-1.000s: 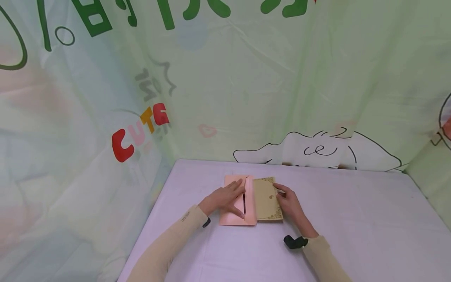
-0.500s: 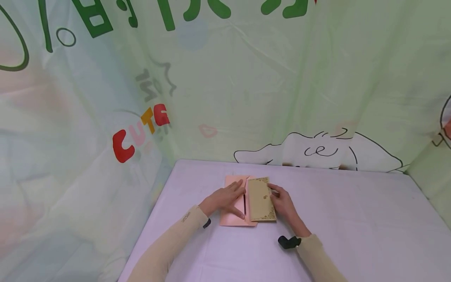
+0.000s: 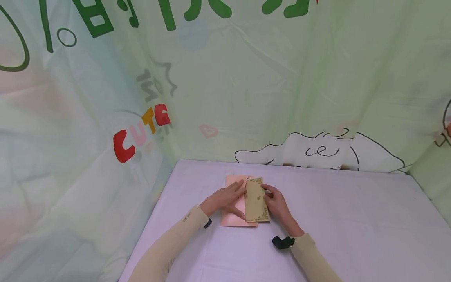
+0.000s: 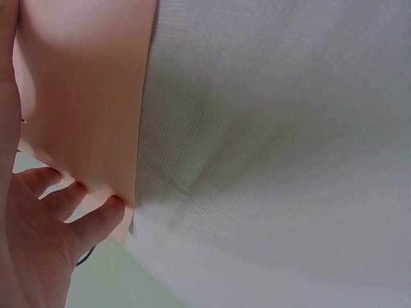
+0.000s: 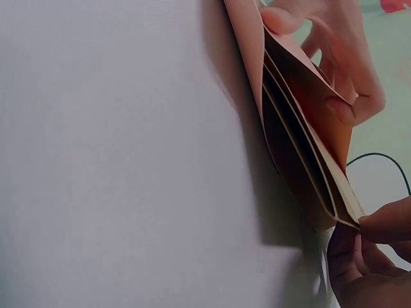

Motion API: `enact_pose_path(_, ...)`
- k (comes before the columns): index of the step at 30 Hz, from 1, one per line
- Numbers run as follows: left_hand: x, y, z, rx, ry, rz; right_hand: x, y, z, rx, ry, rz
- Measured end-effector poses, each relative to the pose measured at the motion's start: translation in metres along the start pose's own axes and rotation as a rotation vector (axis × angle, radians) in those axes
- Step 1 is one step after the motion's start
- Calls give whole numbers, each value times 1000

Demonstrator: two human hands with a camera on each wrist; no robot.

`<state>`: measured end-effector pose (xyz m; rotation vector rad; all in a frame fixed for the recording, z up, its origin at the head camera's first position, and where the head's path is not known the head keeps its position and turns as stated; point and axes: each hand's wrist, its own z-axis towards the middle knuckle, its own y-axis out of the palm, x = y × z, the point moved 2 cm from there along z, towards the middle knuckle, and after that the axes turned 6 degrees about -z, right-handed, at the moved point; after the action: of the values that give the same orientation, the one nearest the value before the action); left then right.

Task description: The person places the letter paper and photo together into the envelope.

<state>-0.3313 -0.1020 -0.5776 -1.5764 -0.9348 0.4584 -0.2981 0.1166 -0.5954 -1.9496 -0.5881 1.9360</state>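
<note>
A pink envelope (image 3: 234, 222) lies on the table, its mouth facing right and gaping in the right wrist view. A tan card (image 3: 256, 201) with dark corner ornaments stands partly inside that mouth; its left part is hidden by the envelope's upper sheet. The right hand (image 3: 276, 201) pinches the card's outer edge between thumb and fingers, which the right wrist view shows at the fold of the card (image 5: 340, 199). Spread over the envelope, the left hand (image 3: 225, 197) rests its thumb and fingers near the mouth's edge. In the left wrist view, several fingertips touch the envelope (image 4: 96, 109).
A pale lilac cloth covers the table (image 3: 352, 219). Behind it and to the left hangs a printed curtain (image 3: 225, 86) with green characters and coloured letters. Dark wrist devices (image 3: 283, 243) sit at both sleeves.
The right hand has moved left with the card, which slid from beside the envelope's mouth further into it. The left hand has stayed on the envelope.
</note>
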Motion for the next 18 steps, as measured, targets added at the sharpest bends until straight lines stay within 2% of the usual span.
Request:
enact_pose_path(14, 1, -1, -2, 5, -6, 2, -9, 19, 3, -25, 13, 15)
enact_pose_path(18, 1, -1, -1, 13, 1, -1, -9, 23, 6, -15, -6, 23)
